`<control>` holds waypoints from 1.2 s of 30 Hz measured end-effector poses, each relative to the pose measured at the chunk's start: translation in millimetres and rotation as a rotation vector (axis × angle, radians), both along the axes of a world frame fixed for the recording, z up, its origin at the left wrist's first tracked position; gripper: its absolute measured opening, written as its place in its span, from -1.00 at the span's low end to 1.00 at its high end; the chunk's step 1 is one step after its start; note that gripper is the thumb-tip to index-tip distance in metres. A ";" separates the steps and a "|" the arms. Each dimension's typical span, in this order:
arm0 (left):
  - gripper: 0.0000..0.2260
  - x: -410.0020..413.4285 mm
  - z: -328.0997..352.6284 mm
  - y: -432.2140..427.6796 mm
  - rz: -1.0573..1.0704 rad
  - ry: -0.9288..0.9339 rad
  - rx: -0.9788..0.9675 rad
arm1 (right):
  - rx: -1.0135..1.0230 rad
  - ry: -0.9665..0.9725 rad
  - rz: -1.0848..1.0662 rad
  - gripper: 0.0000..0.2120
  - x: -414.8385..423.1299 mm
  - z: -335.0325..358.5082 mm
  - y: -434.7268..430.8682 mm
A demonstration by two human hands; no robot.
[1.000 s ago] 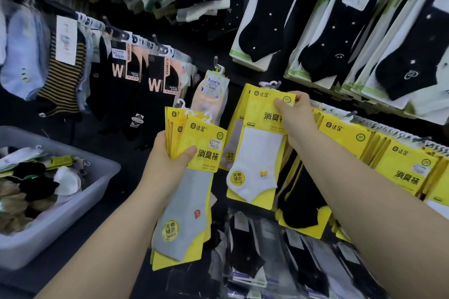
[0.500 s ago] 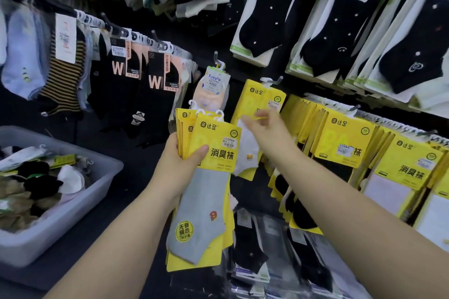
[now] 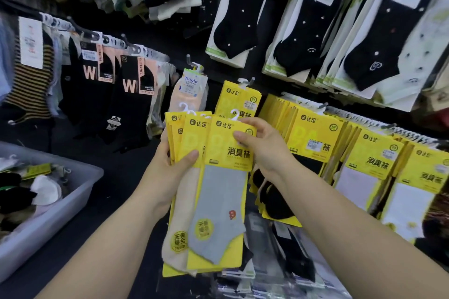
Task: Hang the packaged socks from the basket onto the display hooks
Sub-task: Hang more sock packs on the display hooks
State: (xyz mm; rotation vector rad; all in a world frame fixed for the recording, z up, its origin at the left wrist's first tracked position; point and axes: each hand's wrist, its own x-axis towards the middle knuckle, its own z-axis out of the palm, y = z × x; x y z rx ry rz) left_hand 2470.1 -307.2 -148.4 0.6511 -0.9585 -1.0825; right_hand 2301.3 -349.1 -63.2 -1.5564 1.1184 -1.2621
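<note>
Compared with half a second ago, the right hand [image 3: 264, 145] is off the wall display and back at the stack of sock packs [image 3: 187, 138]. Its thumb and fingers pinch the upper right corner of the front pack [image 3: 221, 201], which carries the grey sock. The left hand [image 3: 167, 167] grips the fanned stack at its left edge, thumb across the yellow card faces, fingers curled behind. The stack is upright, just in front of the display. Directly behind it, one hung yellow pack [image 3: 233, 97] hangs on a display hook [image 3: 250, 79]. A row of yellow packs [image 3: 315, 133] hangs to the right. The grey basket [image 3: 56, 223] sits at lower left, holding loose socks.
</note>
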 end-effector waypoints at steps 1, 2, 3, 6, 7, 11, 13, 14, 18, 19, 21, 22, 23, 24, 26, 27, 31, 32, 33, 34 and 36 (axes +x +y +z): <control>-0.57 -0.1 -1.7 -1.5 0.038 -0.004 0.017 | -0.031 0.007 -0.041 -0.79 -1.9 2.5 -1.9; -0.64 0.4 -3.4 -2.9 0.092 -0.015 0.038 | -0.064 0.006 -0.089 -0.81 -3.9 5.0 -4.8; -0.69 2.1 -5.0 -4.6 0.151 -0.035 0.055 | -0.094 -0.006 -0.133 -0.83 -5.5 8.2 -8.2; -0.72 10.7 -7.0 -7.6 0.294 -0.139 0.052 | -0.141 -0.039 -0.260 -0.89 -4.9 21.0 -20.6; -0.72 14.1 -7.2 -7.9 0.326 -0.172 0.049 | -0.148 -0.041 -0.300 -0.89 -3.0 26.0 -25.5; -0.71 26.9 -9.7 -9.2 0.382 -0.206 0.043 | -0.196 -0.017 -0.367 -0.86 10.0 44.4 -47.5; -0.71 30.6 -10.8 -9.4 0.386 -0.229 0.037 | -0.209 0.005 -0.374 -0.87 17.9 49.5 -58.7; -0.71 31.8 -11.4 -9.3 0.389 -0.234 0.037 | -0.216 0.020 -0.384 -0.89 21.3 50.8 -64.0; -0.71 35.7 -12.7 -9.6 0.394 -0.227 0.048 | -0.232 0.125 -0.456 -0.85 28.3 50.0 -82.0; -0.71 37.4 -12.3 -9.7 0.397 -0.232 0.052 | -0.236 0.140 -0.470 -0.84 27.9 48.7 -84.3; -0.73 43.2 -11.2 -9.5 0.399 -0.216 0.060 | -0.248 0.148 -0.480 -0.81 25.5 45.6 -84.5; -0.74 46.7 -10.6 -9.2 0.398 -0.203 0.064 | -0.249 0.153 -0.473 -0.76 23.7 43.2 -83.5; -0.75 50.1 -9.8 -9.2 0.397 -0.195 0.065 | -0.238 0.167 -0.464 -0.68 22.0 40.2 -82.0; -0.75 52.8 -9.3 -9.0 0.396 -0.193 0.064 | -0.227 0.197 -0.467 -0.59 20.4 36.8 -78.6; -0.74 54.8 -8.9 -9.1 0.386 -0.197 0.062 | -0.263 0.316 -0.515 -0.47 20.0 28.1 -65.4; -0.74 53.5 -8.8 -9.1 0.377 -0.199 0.063 | -0.311 0.380 -0.517 -0.45 21.7 22.4 -56.4; -0.73 39.3 -9.5 -8.8 0.307 -0.182 0.054 | -0.252 0.486 -0.164 -0.62 42.7 -4.2 -14.1; -0.72 35.0 -9.1 -7.7 0.276 -0.163 0.049 | -0.187 0.455 -0.076 -0.63 48.3 -10.0 -4.7; -0.70 31.1 -8.3 -6.5 0.238 -0.136 0.042 | -0.137 0.395 -0.032 -0.60 51.9 -14.6 1.8; -0.65 27.6 -6.8 -4.8 0.197 -0.107 0.035 | -0.109 0.327 -0.031 -0.57 52.9 -16.7 5.2; -0.50 22.2 -3.8 -1.7 0.116 -0.057 0.016 | -0.089 0.225 -0.063 -0.56 48.0 -14.3 8.8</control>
